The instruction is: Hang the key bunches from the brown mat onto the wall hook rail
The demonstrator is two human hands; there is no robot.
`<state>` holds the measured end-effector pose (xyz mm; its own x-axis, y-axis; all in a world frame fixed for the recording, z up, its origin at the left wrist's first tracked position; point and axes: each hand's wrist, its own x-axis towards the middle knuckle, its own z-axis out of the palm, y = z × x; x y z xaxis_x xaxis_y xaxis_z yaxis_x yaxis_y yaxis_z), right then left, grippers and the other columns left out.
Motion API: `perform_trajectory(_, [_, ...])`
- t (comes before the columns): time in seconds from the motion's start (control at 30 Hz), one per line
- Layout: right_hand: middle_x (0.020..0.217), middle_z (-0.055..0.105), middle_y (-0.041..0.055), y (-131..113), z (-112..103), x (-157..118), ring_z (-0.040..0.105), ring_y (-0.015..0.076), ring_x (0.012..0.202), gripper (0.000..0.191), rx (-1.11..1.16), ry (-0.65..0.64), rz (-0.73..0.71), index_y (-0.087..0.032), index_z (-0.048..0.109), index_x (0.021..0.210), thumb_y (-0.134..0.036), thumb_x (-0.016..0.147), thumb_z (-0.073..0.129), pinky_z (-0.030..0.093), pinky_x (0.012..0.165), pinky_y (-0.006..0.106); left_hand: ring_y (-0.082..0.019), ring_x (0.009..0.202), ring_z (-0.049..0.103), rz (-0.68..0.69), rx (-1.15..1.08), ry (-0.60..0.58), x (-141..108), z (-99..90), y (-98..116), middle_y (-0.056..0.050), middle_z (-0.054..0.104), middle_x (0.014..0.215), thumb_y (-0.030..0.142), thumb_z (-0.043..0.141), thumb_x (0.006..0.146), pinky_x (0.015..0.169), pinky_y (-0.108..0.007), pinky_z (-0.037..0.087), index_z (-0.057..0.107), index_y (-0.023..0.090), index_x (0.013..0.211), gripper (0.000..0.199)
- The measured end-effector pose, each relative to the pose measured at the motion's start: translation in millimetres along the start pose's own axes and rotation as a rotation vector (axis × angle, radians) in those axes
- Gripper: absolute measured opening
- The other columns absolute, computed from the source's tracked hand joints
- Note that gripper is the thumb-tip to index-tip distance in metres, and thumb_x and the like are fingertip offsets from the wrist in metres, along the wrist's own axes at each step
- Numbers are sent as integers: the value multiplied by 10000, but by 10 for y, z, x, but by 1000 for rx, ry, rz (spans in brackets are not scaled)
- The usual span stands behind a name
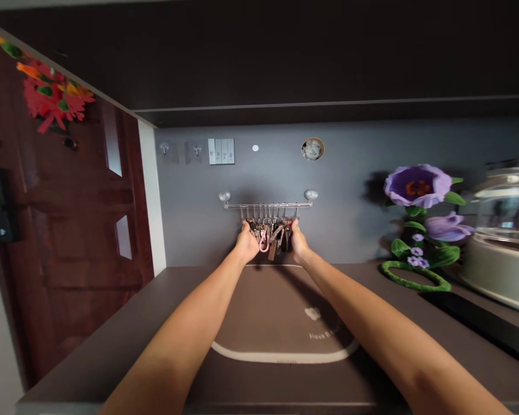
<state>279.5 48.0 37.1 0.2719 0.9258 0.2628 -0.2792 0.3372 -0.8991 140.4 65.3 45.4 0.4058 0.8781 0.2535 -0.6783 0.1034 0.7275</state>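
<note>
A metal hook rail (268,205) is fixed to the grey back wall by two clear suction cups. Below its row of hooks hangs a crowded bunch of keys (276,235), with a pink loop (263,240) and a brown tag (272,251) among them. My left hand (246,244) grips the left side of the bunch, thumb up near the hooks. From the other side, my right hand (299,240) closes around the right end of the bunch, beside something red and dark. My fingers are partly hidden behind the keys.
Beneath the keys lies a brown mat (268,311) with a pale border. Purple knitted-looking flowers (418,187), a black flat object (479,323) and a pale appliance (501,259) stand to the right. A dark shelf (259,57) overhangs. A reddish door (78,230) is at left.
</note>
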Motion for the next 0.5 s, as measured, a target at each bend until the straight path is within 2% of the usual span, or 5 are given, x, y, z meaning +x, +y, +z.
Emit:
perform_trajectory(0.17, [848,634,25,-148,200,-107,608,148,756,402,67,185,49,-238,483,943,-503,843,198,499,643,268,-197,757,595,-95,-34,115,-53,169,111,-82,616,838,540,161,831,713,-384,462,512,155,972,539])
perform_trajectory(0.33, [853,618,54,-361,359,-72,596,175,816,455,46,363,119,-216,491,1046,-462,854,160,505,645,306,-215,755,595,-95,-106,258,-4,407,288,-88,615,795,416,142,868,701,-409,471,524,139,991,488])
perform_trajectory(0.43, [884,605,70,-461,417,37,584,186,858,462,-4,488,164,-204,498,1075,-442,855,169,505,646,317,-209,739,599,-56,-134,186,74,544,401,-100,615,793,252,193,851,705,-400,478,534,113,994,395])
perform_trajectory(0.5, [889,603,69,-533,458,113,590,178,839,455,26,497,170,-196,499,1078,-423,856,172,507,636,308,-214,745,601,-38,-131,113,144,625,466,-114,615,819,213,229,826,702,-407,483,536,103,995,367])
